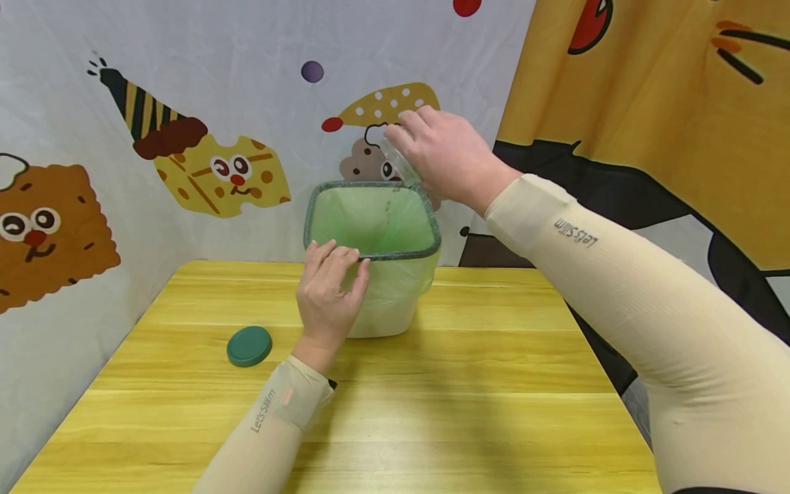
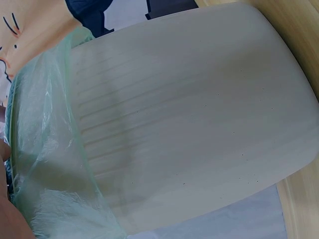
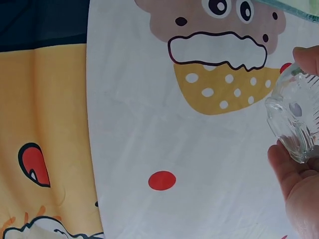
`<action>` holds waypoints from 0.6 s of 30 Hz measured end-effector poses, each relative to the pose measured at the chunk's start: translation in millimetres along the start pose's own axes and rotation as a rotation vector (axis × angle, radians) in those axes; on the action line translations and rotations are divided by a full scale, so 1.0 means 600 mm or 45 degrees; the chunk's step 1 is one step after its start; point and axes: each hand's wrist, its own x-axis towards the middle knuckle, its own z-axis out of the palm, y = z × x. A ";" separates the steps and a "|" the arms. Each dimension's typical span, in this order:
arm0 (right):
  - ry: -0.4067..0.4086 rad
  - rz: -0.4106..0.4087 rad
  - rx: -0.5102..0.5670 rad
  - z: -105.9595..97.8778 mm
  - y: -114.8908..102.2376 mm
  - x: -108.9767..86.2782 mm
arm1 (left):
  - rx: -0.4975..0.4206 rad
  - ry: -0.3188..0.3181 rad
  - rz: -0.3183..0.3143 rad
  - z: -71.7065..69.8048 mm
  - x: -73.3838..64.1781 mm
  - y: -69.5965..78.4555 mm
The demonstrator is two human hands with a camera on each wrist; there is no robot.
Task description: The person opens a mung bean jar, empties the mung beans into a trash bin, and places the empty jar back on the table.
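Observation:
A white trash bin [image 1: 385, 317], lined with a thin green plastic bag [image 1: 401, 278], stands upright on the table. My left hand [image 1: 330, 288] holds its near rim at the left corner, fingers over the edge and thumb at the front. Above the far right corner, my right hand [image 1: 447, 151] grips a clear glass jar [image 3: 294, 114] tilted mouth-down toward the bin. Small dark bits [image 1: 388, 206] fall from the jar in a thin line into the bag. The hand covers much of the jar in the head view. The bottom of the bag's inside is hidden.
A round green lid [image 1: 249, 346] lies on the wooden table [image 1: 463, 425], left of the bin. Behind the table hangs a white cloth [image 1: 247, 55] with cartoon prints, and a yellow and black one [image 1: 648, 103] hangs on the right.

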 end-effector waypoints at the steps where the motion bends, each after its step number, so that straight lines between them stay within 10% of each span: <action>1: 0.018 -0.013 -0.017 0.001 0.000 0.000 | -0.001 0.000 0.000 0.000 0.000 0.000; 18: 0.325 -0.456 -0.602 0.037 -0.025 0.000 | -0.010 -0.012 0.004 -0.005 -0.001 0.001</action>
